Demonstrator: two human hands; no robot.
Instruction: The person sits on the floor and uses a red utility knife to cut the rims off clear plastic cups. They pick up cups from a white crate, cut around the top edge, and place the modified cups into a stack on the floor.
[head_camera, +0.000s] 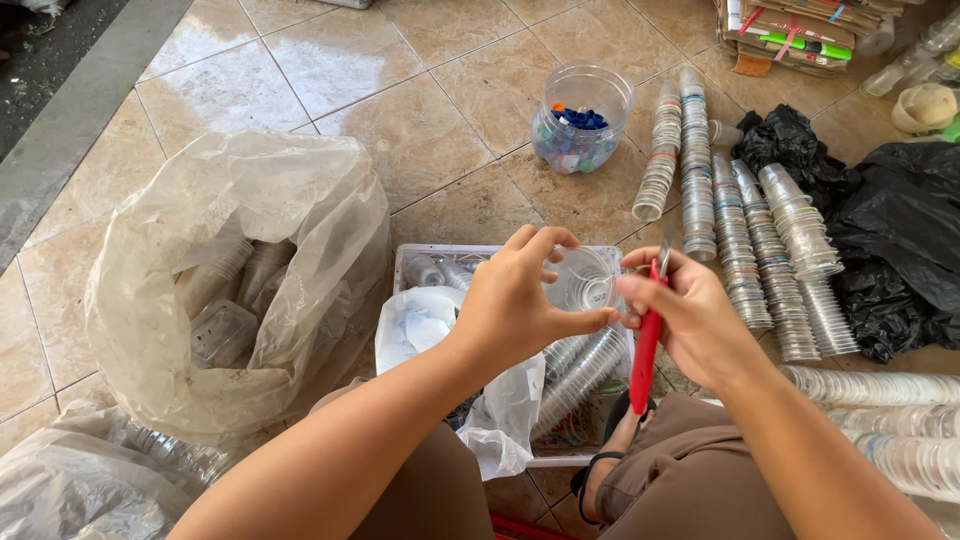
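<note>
Above white bin (410, 262): left hand (515, 305) grips clear cup (583, 281), right hand (690, 315) red-handled cutter (647, 350).

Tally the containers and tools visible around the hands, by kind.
Clear cup in the left hand: 1
Red-handled cutter in the right hand: 1
Clear jar of bottle caps: 1
Big clear plastic sack of cups: 1
White crate: 1
Total: 5
</note>
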